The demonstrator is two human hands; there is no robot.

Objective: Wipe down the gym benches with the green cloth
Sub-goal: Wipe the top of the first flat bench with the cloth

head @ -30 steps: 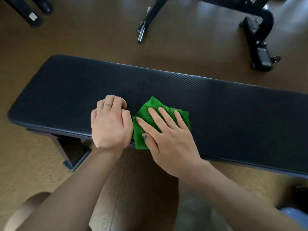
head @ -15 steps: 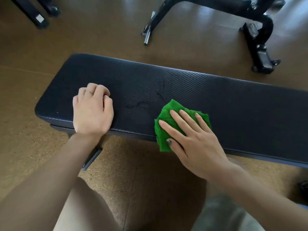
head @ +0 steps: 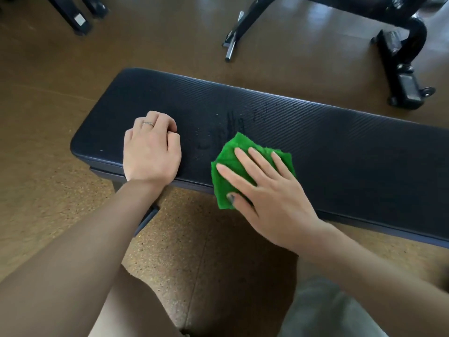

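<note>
A long flat gym bench with a black ribbed pad (head: pixel 340 144) runs across the view from left to right. A folded green cloth (head: pixel 228 159) lies on its near edge, a little left of the middle. My right hand (head: pixel 264 190) is pressed flat on the cloth with fingers spread and the thumb at the cloth's lower corner. My left hand (head: pixel 150 152) rests on the pad near its left end as a loose fist, with a ring on one finger. Wet streaks and droplets (head: pixel 226 127) show on the pad between the two hands.
The floor is brown cork-like matting (head: pixel 189 251). Behind the bench stands a black machine frame with a wheeled foot (head: pixel 408 86) and a metal peg (head: pixel 230 48). Two black equipment feet (head: pixel 80 18) sit at the top left. My knees fill the bottom edge.
My right hand has slid the green cloth to the right along the bench's near edge, away from my left hand. Wet streaks now show where the cloth was. The bench's left end has come further into view.
</note>
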